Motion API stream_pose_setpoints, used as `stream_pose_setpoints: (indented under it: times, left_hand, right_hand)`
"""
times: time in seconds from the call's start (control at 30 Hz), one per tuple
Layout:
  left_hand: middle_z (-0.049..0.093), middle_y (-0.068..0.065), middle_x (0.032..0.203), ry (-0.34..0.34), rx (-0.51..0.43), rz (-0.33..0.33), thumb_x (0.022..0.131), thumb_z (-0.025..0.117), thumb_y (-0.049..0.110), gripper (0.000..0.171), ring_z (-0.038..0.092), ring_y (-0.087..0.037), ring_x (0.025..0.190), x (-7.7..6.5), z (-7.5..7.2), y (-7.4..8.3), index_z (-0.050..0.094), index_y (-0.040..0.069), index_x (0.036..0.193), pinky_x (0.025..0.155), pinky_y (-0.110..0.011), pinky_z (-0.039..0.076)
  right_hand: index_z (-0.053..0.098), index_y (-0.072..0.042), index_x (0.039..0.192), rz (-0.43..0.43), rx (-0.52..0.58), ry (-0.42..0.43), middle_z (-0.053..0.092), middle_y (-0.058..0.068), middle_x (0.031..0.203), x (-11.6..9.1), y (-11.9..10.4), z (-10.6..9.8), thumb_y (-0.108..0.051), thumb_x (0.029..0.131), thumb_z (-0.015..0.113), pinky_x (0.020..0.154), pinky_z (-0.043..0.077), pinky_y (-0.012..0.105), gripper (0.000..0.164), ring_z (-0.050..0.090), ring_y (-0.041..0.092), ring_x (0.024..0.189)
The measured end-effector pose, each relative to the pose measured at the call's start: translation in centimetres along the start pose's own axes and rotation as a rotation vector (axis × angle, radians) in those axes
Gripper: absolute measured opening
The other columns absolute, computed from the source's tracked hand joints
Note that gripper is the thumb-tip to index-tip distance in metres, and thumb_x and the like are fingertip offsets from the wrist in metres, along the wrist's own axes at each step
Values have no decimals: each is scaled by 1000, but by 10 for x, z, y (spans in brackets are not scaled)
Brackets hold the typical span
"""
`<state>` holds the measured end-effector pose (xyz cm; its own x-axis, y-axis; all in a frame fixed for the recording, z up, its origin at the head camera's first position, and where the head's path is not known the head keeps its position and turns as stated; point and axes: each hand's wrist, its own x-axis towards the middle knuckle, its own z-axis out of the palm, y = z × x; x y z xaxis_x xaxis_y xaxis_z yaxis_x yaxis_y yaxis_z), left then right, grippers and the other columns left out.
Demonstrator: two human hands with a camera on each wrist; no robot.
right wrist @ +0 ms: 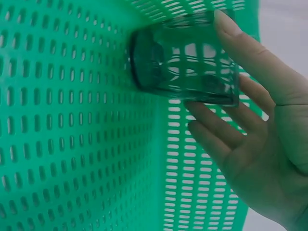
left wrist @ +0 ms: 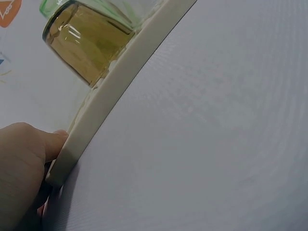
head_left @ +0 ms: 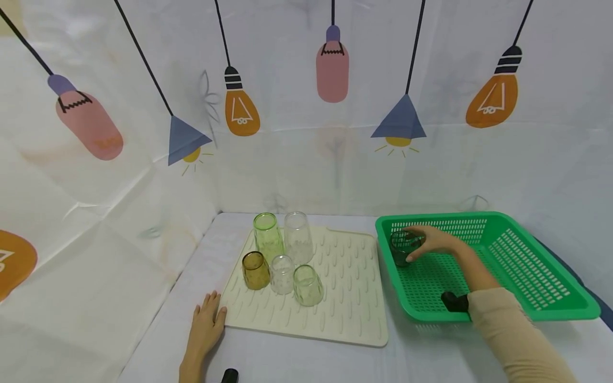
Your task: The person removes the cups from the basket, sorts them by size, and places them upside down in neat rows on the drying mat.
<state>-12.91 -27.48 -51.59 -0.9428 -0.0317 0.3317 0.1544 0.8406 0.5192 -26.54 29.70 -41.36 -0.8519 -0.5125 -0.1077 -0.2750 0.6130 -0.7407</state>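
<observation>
In the head view, my right hand [head_left: 433, 239] grips a dark, see-through glass [head_left: 399, 256] inside the green basket [head_left: 433, 284], near its left wall. The right wrist view shows my thumb along one side of this glass [right wrist: 187, 65], close to its rim, with the fingers on the other side. My left hand [head_left: 207, 325] rests on the table, fingers extended, at the left edge of the cream drying mat [head_left: 354, 276]. Seen from the left wrist, the thumb touches the mat's edge. Nearest that hand on the mat is an amber glass [head_left: 256, 272], wider end down.
Also on the mat are a tall green glass [head_left: 268, 239], a tall clear glass [head_left: 299, 242], a short clear glass [head_left: 282, 276] and a short pale green glass [head_left: 308, 288]. A patterned sheet hangs behind and to the left of the white table [head_left: 297, 361].
</observation>
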Motion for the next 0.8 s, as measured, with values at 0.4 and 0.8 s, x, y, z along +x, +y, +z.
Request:
stream_pose_setpoints:
  times: [0.4, 0.8]
  left_hand:
    - [43, -38, 130, -25, 7, -10, 91, 53, 6, 42, 34, -54, 125, 0, -2, 2, 47, -21, 123, 101, -67, 20]
    - [42, -38, 130, -30, -7, -18, 90, 54, 6, 43, 33, -55, 125, 0, -3, 2, 47, -21, 123, 101, -68, 20]
  right_hand:
    - [35, 16, 133, -32, -31, 55, 42, 37, 130, -1, -4, 3, -16, 72, 81, 89, 48, 52, 82, 40, 55, 118]
    - [32, 10, 139, -51, 39, 193, 44, 32, 132, -14, -25, -10, -14, 83, 72, 87, 49, 53, 73, 44, 50, 120]
